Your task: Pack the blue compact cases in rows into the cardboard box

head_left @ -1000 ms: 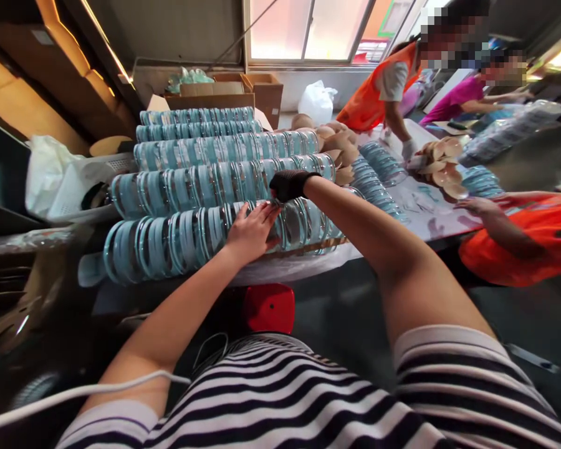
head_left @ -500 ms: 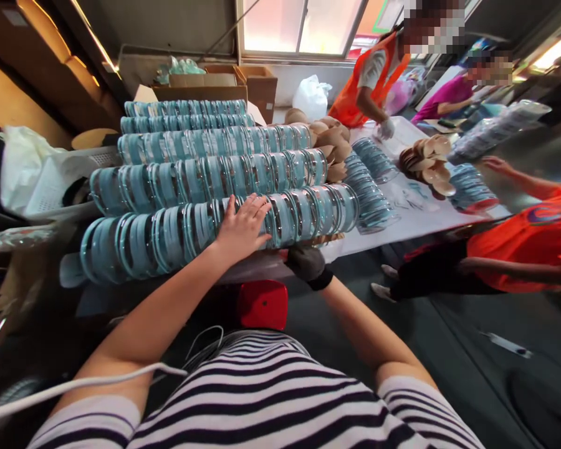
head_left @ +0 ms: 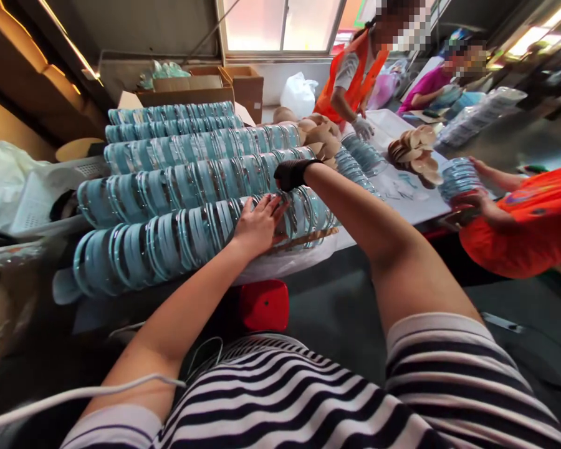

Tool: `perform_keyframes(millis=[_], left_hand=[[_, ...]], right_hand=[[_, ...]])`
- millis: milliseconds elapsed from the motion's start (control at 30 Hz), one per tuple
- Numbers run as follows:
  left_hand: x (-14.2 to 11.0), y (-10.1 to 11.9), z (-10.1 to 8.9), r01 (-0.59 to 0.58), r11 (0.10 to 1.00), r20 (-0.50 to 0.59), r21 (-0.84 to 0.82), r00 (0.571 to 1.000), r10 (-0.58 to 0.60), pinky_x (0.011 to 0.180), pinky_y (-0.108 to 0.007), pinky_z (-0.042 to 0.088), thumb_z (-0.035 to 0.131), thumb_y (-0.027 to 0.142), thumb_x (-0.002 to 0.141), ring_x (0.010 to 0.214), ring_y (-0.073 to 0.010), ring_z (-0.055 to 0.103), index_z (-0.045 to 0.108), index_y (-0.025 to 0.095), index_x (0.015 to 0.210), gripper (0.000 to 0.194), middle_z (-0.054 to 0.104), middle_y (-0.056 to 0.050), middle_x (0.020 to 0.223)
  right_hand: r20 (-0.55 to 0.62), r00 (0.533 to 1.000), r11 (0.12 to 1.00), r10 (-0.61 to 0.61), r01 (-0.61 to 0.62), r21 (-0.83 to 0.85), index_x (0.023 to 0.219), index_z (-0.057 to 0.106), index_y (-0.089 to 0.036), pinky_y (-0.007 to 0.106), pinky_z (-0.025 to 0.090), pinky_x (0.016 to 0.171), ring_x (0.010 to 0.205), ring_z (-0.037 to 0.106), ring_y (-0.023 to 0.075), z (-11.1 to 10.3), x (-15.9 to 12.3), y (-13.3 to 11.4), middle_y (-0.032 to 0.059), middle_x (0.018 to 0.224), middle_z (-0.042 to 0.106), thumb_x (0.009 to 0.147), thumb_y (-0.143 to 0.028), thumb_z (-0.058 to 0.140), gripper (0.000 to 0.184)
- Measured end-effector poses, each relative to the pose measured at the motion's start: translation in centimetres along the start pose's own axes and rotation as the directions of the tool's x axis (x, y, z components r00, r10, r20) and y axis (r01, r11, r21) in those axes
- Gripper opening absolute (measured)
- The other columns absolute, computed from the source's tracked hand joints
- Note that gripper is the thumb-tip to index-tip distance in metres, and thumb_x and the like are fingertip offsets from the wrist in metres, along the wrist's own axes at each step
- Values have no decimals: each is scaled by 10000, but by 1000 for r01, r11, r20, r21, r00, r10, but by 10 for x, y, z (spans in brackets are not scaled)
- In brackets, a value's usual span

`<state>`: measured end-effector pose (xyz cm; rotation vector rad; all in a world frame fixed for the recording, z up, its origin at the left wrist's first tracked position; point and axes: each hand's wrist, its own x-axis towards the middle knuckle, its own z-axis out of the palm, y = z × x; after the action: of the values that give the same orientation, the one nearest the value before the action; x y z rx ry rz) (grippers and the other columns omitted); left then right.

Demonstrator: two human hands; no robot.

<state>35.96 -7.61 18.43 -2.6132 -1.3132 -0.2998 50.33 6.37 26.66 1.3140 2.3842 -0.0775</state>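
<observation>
My left hand [head_left: 256, 229] lies on the nearest row of blue-banded clear containers [head_left: 187, 240], fingers slightly spread, probably to steady it on the surface [head_left: 414, 206]. My gloved right hand [head_left: 293, 174] reaches over its far side; I can't tell whether those fingers pinch anything.

We see black and white stripes on our shirt [head_left: 280, 399], pale blue bands on 5 rows of clear cups [head_left: 159, 243], red on 1 stool [head_left: 264, 304], brown on the cardboard box [head_left: 245, 90] and black on 1 glove [head_left: 293, 174].
</observation>
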Motion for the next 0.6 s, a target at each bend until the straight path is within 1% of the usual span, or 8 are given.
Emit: perform_keyframes(millis=[100, 200, 267, 367, 433, 467, 533, 600], left_hand=[[2, 0, 3, 13, 1000, -21, -14, 1000, -13, 1190, -570, 182, 481, 461, 923, 1477, -288, 276, 348, 204, 1535, 677, 368, -95, 1586], [3, 0, 7, 8, 999, -57, -50, 998, -11, 1195, -567, 179, 507, 442, 916, 1472, -279, 287, 360, 212, 1524, 666, 383, -86, 1578], [3, 0, 8, 1, 997, -79, -80, 997, -8, 1197, -570, 175, 509, 450, 918, 1470, -280, 294, 367, 222, 1518, 657, 396, -85, 1570], [1, 0, 10, -16, 994, -88, -110, 996, 6, 1201, -584, 146, 521, 465, 913, 1475, -297, 286, 363, 232, 1519, 668, 397, -89, 1569], [0, -2, 10, -20, 993, -85, -117, 996, 10, 1205, -586, 124, 543, 466, 902, 1484, -309, 268, 353, 234, 1525, 692, 381, -96, 1578], [-1, -4, 10, -18, 993, -80, -118, 997, 8, 1206, -584, 120, 552, 468, 896, 1486, -312, 263, 349, 233, 1528, 704, 374, -99, 1581], [-3, -6, 9, -14, 993, -63, -114, 998, 7, 1207, -587, 117, 558, 474, 890, 1489, -314, 260, 348, 225, 1529, 717, 367, -106, 1584], [-3, -4, 7, -15, 995, -55, -94, 998, 10, 1203, -610, 91, 559, 476, 887, 1499, -323, 234, 354, 215, 1526, 719, 333, -113, 1601]], right_hand=[[-241, 970, 1000, 21, -17, 19, 1048, 741, -106, 280, 445, 777, 955, 665, 234, 18, -34, 4, 118, 1023, 737, 795, -160, 582, 304], [-428, 900, 992, 89, -42, 117, 1022, 735, -137, 280, 431, 756, 940, 665, 235, 65, -82, -4, 112, 991, 734, 824, -220, 556, 280], [-420, 897, 982, 140, -70, 177, 1024, 730, -149, 277, 428, 739, 931, 666, 230, 112, -105, -23, 112, 1008, 729, 849, -239, 541, 273], [-339, 888, 935, 312, -224, 274, 1134, 710, -166, 288, 439, 730, 964, 670, 234, 180, -117, -61, 141, 1156, 700, 924, -257, 482, 323], [-320, 866, 905, 385, -287, 313, 1239, 673, -185, 300, 452, 745, 986, 672, 238, 208, -116, -82, 152, 1234, 672, 973, -277, 427, 373], [-326, 861, 902, 389, -284, 327, 1257, 667, -201, 302, 458, 756, 991, 673, 237, 214, -115, -88, 147, 1233, 676, 988, -294, 414, 381], [-371, 847, 902, 381, -252, 350, 1204, 699, -217, 294, 466, 780, 991, 675, 232, 209, -117, -88, 131, 1163, 708, 992, -323, 425, 363], [-481, 759, 882, 438, -258, 395, 1160, 717, -203, 279, 470, 821, 1014, 672, 220, 184, -122, -71, 122, 1118, 725, 993, -319, 430, 352]])
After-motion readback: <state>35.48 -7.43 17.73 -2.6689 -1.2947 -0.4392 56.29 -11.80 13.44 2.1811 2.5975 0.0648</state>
